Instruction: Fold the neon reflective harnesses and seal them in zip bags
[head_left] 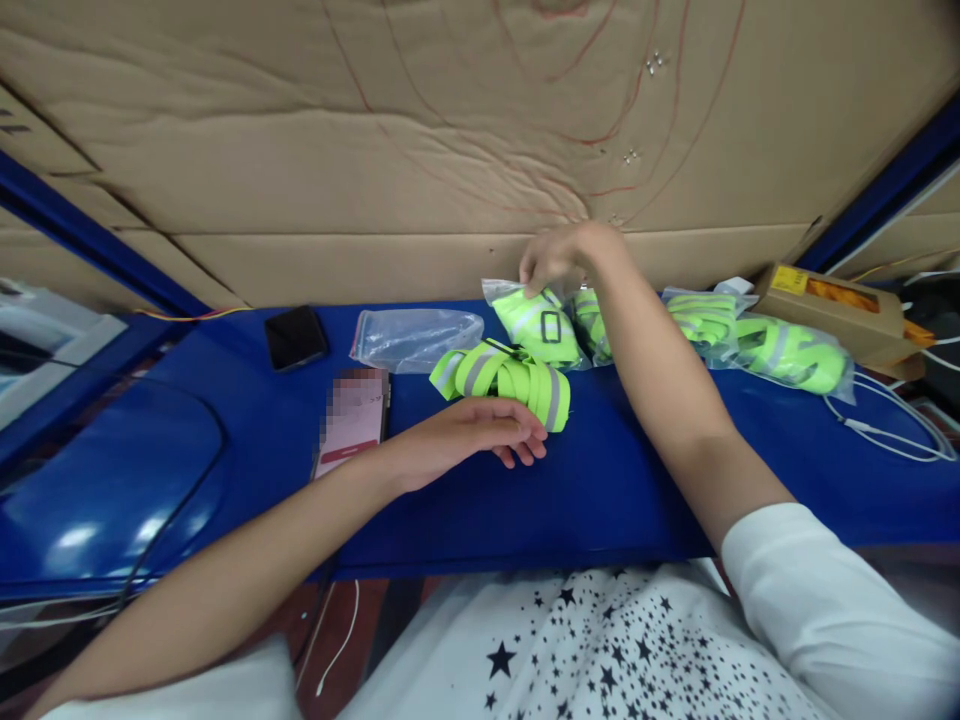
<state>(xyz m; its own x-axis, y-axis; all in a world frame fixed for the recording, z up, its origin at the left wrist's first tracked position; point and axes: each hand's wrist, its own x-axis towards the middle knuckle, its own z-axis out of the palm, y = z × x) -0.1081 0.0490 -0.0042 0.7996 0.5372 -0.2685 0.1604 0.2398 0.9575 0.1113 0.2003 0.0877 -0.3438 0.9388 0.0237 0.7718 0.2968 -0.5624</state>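
On the blue tabletop a loosely rolled neon-green reflective strap (517, 388) lies outside any bag. Just in front of it rests my left hand (491, 428), palm inward, fingers loosely bent and apart, holding nothing. Further back, my right hand (559, 258) pinches the top of a clear plastic bag holding a folded green reflective strap with a black buckle (541, 325). My right forearm partly covers another bagged strap (591, 325). To the left lies a flat clear zip bag (416, 338) with nothing visible inside.
More bagged green straps (703, 322) line the back right, beside a cardboard box (832, 315) and a white cable (900, 425). A black phone (295, 337) and a pink-faced item (352, 425) lie left. A cardboard wall (360, 180) stands behind.
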